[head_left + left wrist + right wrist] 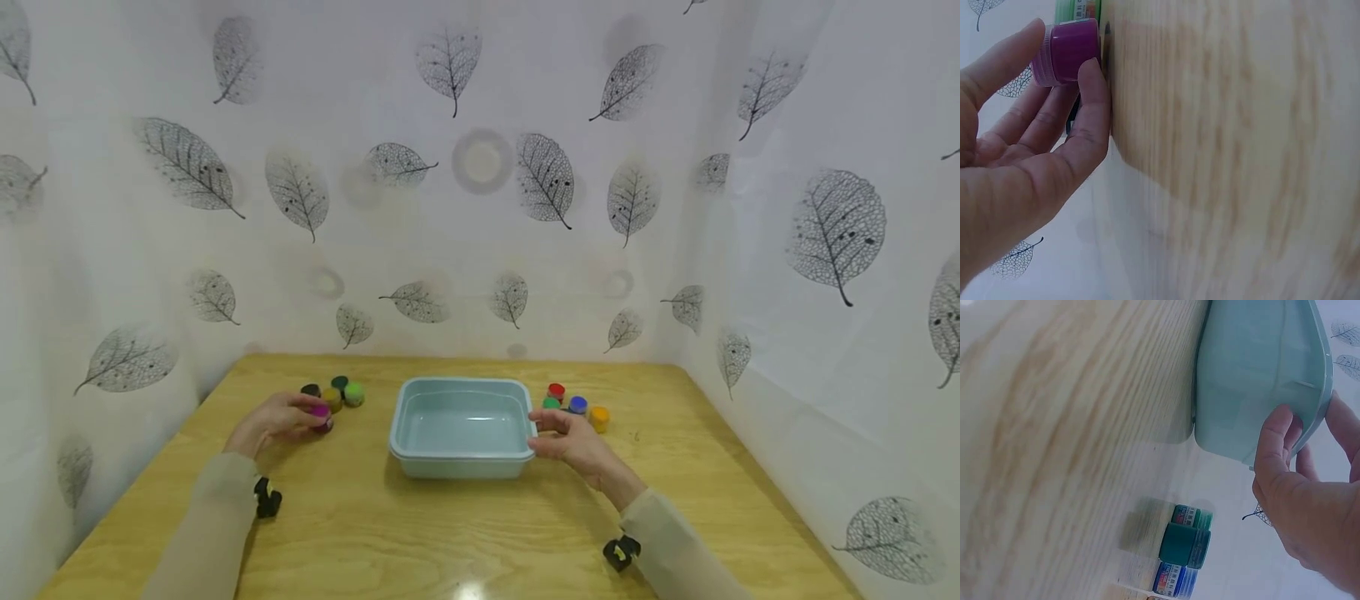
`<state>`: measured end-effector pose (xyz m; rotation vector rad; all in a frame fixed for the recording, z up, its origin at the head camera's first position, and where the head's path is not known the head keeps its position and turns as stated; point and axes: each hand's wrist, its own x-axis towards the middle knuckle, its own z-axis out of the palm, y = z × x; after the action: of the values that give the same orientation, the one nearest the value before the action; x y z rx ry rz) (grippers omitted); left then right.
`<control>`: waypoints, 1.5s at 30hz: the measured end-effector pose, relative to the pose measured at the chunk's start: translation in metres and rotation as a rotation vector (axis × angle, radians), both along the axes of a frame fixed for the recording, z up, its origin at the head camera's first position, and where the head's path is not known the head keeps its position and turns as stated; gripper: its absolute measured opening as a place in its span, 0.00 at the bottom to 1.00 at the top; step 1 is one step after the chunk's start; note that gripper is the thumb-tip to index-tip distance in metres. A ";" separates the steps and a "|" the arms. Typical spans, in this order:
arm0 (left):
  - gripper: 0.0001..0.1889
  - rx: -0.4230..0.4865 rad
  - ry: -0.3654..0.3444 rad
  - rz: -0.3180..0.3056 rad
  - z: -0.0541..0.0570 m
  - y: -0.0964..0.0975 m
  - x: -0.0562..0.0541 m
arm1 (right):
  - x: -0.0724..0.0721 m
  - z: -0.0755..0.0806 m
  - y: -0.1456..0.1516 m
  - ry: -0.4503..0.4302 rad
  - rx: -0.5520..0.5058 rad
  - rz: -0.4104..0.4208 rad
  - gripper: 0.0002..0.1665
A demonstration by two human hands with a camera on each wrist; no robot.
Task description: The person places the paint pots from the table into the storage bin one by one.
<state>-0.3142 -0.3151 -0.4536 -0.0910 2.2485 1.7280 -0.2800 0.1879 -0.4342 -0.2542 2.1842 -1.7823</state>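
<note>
A small purple paint jar (1075, 51) is held between the thumb and fingers of my left hand (277, 419), low over the left side of the table. Close behind it stand a mustard-yellow jar (331, 399), a light green jar (354, 394) and two dark jars. My right hand (573, 446) pinches the right rim of a pale blue plastic basin (465, 468), with the thumb on one side of the rim and fingers against the outer wall. The basin sits upright at the middle of the table, and nothing shows inside it.
Right of the basin stand more paint jars: red (556, 392), blue (577, 405), orange (599, 418), green (551, 403) and a dark teal one (1179, 544). The wooden table (450, 542) meets a leaf-patterned curtain (480, 233) at the back and sides.
</note>
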 end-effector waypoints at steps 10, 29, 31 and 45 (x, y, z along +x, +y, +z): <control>0.31 0.110 0.023 -0.051 0.006 -0.004 0.008 | 0.003 -0.001 -0.001 -0.011 -0.023 -0.006 0.35; 0.24 0.233 0.101 -0.111 0.022 0.026 -0.002 | -0.002 -0.005 -0.001 -0.051 -0.115 -0.002 0.38; 0.25 0.257 0.107 -0.094 0.025 0.035 -0.003 | -0.003 -0.004 0.000 -0.053 -0.114 -0.005 0.39; 0.31 0.285 0.219 0.049 0.027 0.073 -0.007 | -0.001 -0.002 -0.001 -0.065 -0.126 0.005 0.41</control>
<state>-0.3209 -0.2422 -0.4265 0.1121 2.1300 2.1586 -0.2814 0.1872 -0.4364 -0.2271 2.0285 -1.9014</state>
